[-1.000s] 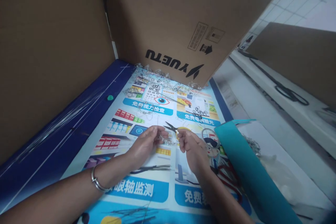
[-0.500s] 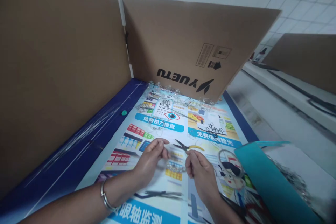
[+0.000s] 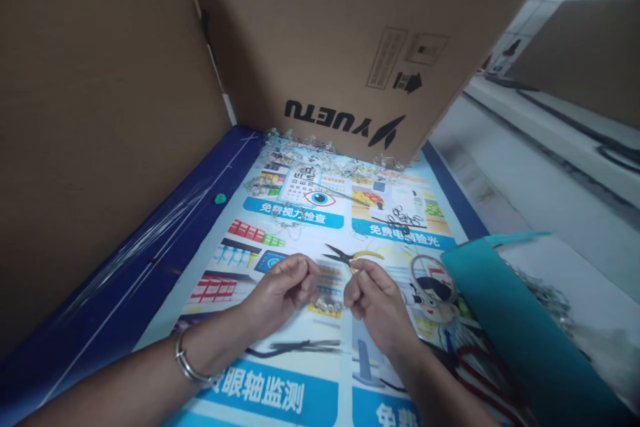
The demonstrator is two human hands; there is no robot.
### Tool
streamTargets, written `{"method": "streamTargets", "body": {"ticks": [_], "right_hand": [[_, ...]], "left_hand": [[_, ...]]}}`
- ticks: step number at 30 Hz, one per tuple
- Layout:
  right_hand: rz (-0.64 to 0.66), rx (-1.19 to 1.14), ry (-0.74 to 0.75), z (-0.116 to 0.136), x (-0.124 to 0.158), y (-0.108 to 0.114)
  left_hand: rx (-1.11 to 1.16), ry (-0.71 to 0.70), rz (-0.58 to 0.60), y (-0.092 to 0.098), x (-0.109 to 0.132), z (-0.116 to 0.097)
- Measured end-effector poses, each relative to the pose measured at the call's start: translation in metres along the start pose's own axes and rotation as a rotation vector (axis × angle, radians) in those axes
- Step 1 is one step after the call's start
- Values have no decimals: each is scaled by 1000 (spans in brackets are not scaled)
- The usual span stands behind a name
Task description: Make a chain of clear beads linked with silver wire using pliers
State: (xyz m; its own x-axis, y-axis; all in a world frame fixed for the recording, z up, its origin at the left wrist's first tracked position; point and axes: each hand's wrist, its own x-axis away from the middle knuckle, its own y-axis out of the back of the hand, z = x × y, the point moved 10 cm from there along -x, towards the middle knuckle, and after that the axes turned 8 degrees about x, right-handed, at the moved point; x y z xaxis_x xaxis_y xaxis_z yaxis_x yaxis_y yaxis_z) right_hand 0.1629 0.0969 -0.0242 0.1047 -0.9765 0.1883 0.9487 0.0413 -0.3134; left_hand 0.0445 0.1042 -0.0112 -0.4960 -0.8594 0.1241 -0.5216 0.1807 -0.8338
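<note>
My left hand and my right hand hang close together above a printed poster. Between their pinched fingertips sags a short strand of clear beads, each hand gripping one end. A silver bangle circles my left wrist. Just beyond my fingers lie yellow-handled pliers. A second pair of dark pliers rests on the poster below my hands.
Cardboard walls stand at the left and at the back. Loose clear beads are heaped along the back wall. Small black rings lie at the poster's right. A teal sheet covers the right side.
The camera has tipped down again, so the scene sits higher in view. My hands have drawn a little closer together, and the bead strand hangs shorter between them.
</note>
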Motion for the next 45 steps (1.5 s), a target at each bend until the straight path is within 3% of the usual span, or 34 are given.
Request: {"method": "streamTargets", "body": {"ticks": [7, 12, 15, 19, 22, 27, 29, 33, 38, 42, 45], "right_hand": [[29, 117, 80, 2, 0, 5], [67, 549, 196, 20, 5, -5], [68, 691, 264, 29, 8, -13], [-28, 670, 208, 25, 6, -4], [-61, 783, 287, 29, 7, -5], [-33, 1080, 706, 54, 25, -29], [-7, 1211, 800, 55, 33, -40], [-22, 1493, 888, 52, 43, -53], [-90, 1620, 1049, 59, 60, -65], [-78, 1659, 1036, 55, 60, -67], [-74, 1604, 988, 51, 55, -64]], "left_hand": [[-297, 31, -5, 3, 1, -1], [-564, 16, -25, 6, 1, -3], [-586, 13, -23, 5, 1, -2], [-495, 26, -45, 5, 1, 0], [-523, -25, -71, 3, 2, -7], [-795, -149, -81, -6, 5, -20], [-958, -254, -56, -14, 8, -27], [-1201, -430, 22, -29, 16, -32], [-1277, -476, -14, -26, 19, -32], [-1332, -481, -45, -19, 19, -31], [-1406, -501, 10, -21, 21, -26]]}}
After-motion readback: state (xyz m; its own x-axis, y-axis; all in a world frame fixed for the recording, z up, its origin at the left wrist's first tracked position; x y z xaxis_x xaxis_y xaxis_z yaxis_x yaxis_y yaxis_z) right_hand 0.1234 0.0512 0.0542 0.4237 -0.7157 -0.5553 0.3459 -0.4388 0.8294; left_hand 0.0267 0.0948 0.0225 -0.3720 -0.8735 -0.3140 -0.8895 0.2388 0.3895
